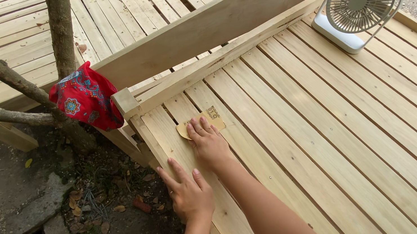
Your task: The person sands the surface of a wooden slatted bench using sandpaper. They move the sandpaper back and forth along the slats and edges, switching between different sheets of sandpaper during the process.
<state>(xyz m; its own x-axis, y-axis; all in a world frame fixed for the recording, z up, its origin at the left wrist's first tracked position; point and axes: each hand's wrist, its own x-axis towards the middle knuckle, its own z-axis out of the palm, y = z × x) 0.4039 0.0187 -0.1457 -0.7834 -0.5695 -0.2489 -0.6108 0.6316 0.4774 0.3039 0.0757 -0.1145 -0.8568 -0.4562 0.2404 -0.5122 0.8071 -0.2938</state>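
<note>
The fingers [200,129] of the right hand [207,144] lie flat and stretched out, pressing a small tan sheet of sandpaper [199,122] onto a pale slat of the wooden slatted frame [336,128]; they press on it rather than curl round it. The sandpaper sits near the frame's upper left corner, just below the corner post [126,102]. The left hand [188,192] rests open, fingers spread, on the frame's left edge rail, just beside the right forearm and closer to the person. Off that corner a red patterned cloth [85,97] hangs against a tree trunk [62,31]. At the frame's far right end stands a small white fan [361,1], well apart from both hands.
</note>
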